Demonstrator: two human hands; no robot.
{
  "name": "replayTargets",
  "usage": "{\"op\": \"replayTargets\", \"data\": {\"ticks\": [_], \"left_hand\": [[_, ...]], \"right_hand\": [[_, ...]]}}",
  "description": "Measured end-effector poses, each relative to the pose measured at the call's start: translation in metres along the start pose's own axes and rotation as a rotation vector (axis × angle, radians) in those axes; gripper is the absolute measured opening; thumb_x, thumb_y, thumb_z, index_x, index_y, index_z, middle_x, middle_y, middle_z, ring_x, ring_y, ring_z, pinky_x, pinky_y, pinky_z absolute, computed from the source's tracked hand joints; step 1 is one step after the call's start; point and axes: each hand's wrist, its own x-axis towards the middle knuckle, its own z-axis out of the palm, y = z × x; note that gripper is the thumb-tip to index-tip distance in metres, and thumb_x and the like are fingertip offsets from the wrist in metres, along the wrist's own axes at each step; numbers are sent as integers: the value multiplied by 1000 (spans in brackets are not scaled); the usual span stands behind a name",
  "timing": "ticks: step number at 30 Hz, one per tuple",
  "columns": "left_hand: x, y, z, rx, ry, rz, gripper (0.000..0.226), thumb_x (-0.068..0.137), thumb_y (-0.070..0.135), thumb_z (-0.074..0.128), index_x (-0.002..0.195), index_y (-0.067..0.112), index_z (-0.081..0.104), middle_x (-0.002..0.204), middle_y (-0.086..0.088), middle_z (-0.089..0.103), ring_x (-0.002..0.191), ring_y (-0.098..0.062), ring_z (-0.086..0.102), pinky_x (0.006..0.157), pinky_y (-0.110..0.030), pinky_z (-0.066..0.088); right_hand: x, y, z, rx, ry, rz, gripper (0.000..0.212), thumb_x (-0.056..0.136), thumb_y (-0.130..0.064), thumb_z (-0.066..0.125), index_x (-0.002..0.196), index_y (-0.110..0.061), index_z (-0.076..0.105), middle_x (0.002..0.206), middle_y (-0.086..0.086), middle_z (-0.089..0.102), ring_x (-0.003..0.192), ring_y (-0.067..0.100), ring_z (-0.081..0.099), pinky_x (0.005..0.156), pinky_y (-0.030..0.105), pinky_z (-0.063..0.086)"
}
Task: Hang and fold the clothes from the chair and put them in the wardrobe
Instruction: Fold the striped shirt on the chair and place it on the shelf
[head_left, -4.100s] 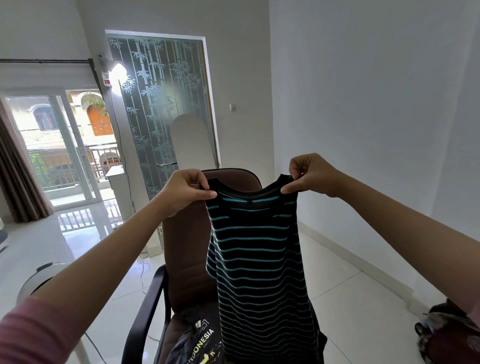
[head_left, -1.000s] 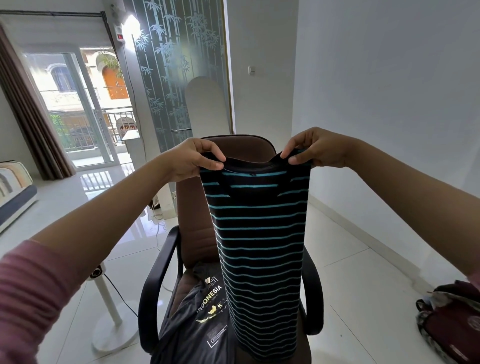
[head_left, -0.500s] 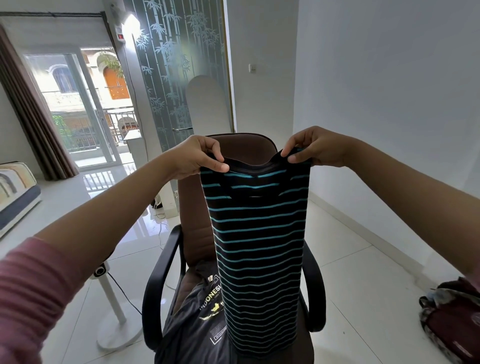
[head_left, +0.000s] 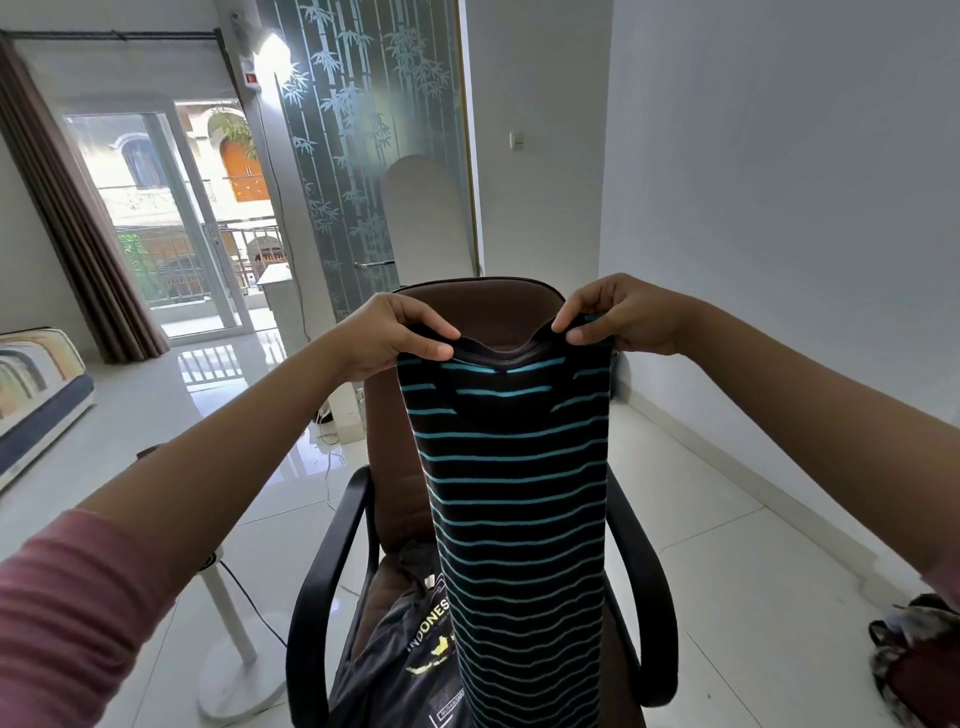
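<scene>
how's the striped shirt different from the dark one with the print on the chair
The striped shirt is held up in the air, pinched at its top edge by the left hand and right hand; the printed garment lies crumpled on the chair seat, untouched. The striped shirt carries teal stripes all over; the printed garment is plain with white lettering and a yellow graphic. Both are dark fabric.

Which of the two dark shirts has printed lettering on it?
The black shirt lying on the chair seat; the striped shirt held up shows only teal stripes.
</scene>
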Motion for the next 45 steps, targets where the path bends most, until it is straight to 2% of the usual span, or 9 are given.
{"op": "replayTargets", "data": {"ticks": [4,7,14,18,28,33,36,41,45], "left_hand": [[22,-21,-16,-4,21,-18,24,53,19,85,75,18,78,81,-4,74,80,-20,70,76,-28,58],[42,-37,-30,-9,72,-32,18,59,8,77,75,16,77,79,-6,74,81,-22,69,77,-29,59],[92,-60,-67,-13,135,5,20,59,9,77,79,12,75,76,0,73,77,-16,70,69,-22,57],[118,-68,-87,-11,131,8,19,58,10,77,77,14,75,77,0,73,79,-16,70,69,-21,56],[143,-107,-99,30,70,-47,23,58,10,79,81,12,73,79,0,73,78,-15,70,70,-21,56],[121,-133,-79,79,-23,-107,22,61,8,80,82,11,74,80,0,74,81,-16,70,74,-23,56],[93,-144,-59,68,-52,-139,20,65,0,79,82,10,74,80,1,74,83,-16,70,80,-27,57],[22,-146,-13,53,-108,-175,22,65,-2,79,78,14,75,74,6,73,75,-6,68,72,-16,51],[-50,-142,33,51,-147,-220,21,65,-1,80,78,15,75,76,5,74,76,-5,69,71,-14,50]], "right_hand": [[33,17,-11,24,-18,20,33,86,15,52,86,-9,75,91,6,74,85,17,70,72,20,55],[62,30,-21,21,-27,49,37,86,14,53,83,-14,77,94,6,74,89,17,70,75,21,55],[124,41,-48,21,17,63,27,80,6,60,83,-15,77,96,7,73,91,19,69,77,24,56],[153,44,-60,8,52,83,31,85,10,56,84,-14,76,98,9,72,93,22,69,76,24,56],[183,77,-58,12,77,185,37,87,12,53,82,-15,77,89,2,74,84,15,71,69,21,56],[163,109,-35,53,43,243,27,85,15,54,91,-5,70,85,6,74,79,17,71,66,21,56],[139,126,-15,88,19,275,29,83,14,55,88,-8,73,86,8,74,79,18,71,67,22,57],[79,146,28,150,-36,316,34,82,15,56,80,-13,76,86,10,73,79,19,71,66,21,56],[17,161,73,167,-84,342,34,82,16,57,82,-11,76,90,13,72,81,20,70,71,23,57]]}}
